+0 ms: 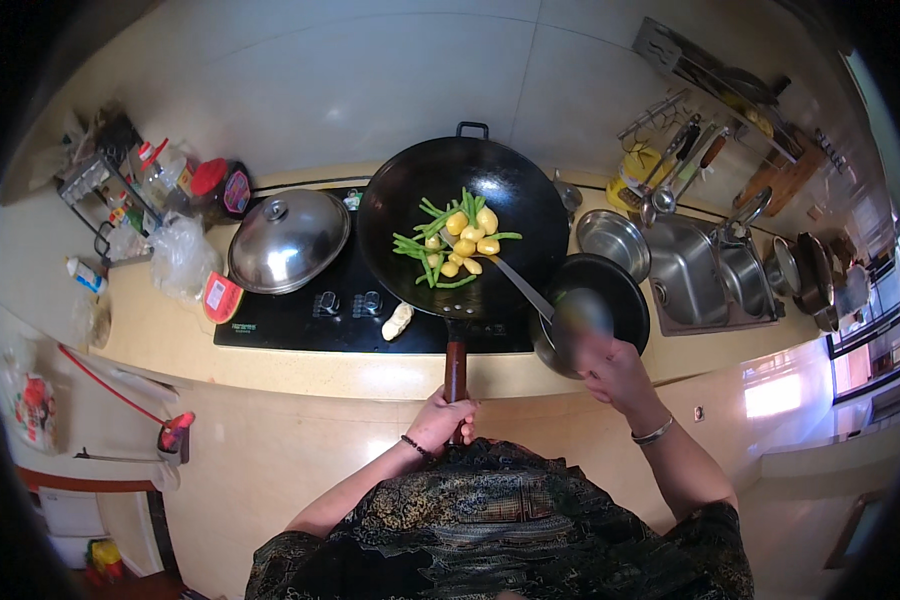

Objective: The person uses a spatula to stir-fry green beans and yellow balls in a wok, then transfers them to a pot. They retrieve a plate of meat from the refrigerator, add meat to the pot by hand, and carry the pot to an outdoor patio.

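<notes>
My left hand (442, 420) is wrapped around the brown wooden handle (456, 367) of a large black wok (405, 187). The wok sits on the cooktop, its small loop handle toward the wall. Cut green beans (435, 225) and yellow potato pieces (465, 247) lie together in its middle. My right hand (619, 375) grips a metal spatula (521, 287), whose blade end is among the vegetables. A blurred patch hides part of the spatula's handle and my fingertips. Below that hand is a smaller black pan (634, 300) on the counter.
On the black cooktop (292, 322), left of the wok, rests a domed steel lid (292, 240). A pale ginger-like piece (397, 322) lies near the knobs. Rightward are a steel bowl (613, 238) and a double sink (682, 277). A watermelon piece (223, 296) and plastic bag (184, 247) are left.
</notes>
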The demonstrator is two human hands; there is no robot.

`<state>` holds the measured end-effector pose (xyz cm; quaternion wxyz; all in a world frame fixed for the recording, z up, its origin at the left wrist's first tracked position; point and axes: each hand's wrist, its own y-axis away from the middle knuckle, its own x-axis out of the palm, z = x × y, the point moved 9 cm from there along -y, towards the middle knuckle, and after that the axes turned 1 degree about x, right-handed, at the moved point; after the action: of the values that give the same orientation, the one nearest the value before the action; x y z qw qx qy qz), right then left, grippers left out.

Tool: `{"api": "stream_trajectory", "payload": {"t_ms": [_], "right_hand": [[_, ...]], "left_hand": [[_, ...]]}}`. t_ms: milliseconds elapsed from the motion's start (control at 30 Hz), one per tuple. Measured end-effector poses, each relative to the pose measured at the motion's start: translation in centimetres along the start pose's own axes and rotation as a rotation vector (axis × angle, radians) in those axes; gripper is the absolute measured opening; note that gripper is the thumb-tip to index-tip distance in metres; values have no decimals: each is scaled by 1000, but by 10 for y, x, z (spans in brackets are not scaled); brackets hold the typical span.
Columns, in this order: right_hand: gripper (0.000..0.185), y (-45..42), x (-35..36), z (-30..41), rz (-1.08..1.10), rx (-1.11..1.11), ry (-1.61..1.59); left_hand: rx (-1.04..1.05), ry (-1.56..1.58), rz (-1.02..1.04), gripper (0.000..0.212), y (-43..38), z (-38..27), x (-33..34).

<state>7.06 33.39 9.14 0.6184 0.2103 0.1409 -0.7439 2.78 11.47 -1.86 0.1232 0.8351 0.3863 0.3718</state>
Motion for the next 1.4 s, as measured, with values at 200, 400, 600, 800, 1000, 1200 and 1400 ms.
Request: {"api": "stream_trajectory", "payload": {"t_ms": [200, 400, 600, 800, 1000, 1200, 1400], "right_hand": [[34, 21, -17, 30, -54, 26, -20], [34, 82, -54, 10, -233, 396, -413], [33, 141, -100, 22, -344, 506, -406], [32, 140, -121, 37, -222, 428, 325], [34, 111, -86, 32, -100, 240, 1320], [31, 122, -100, 68, -130, 209, 1103], [32, 106, -86, 59, 66, 260, 841]], "left_hand": [[13, 9, -14, 10, 1, -4, 2], [18, -36, -34, 11, -2, -1, -5], [-17, -4, -26, 14, 1, -3, -1], [-10, -19, -37, 12, 6, -9, 6], [-6, 2, -32, 11, 7, -12, 10], [-12, -36, -15, 12, 5, -10, 10], [-3, -54, -31, 12, 3, -10, 7]]}}
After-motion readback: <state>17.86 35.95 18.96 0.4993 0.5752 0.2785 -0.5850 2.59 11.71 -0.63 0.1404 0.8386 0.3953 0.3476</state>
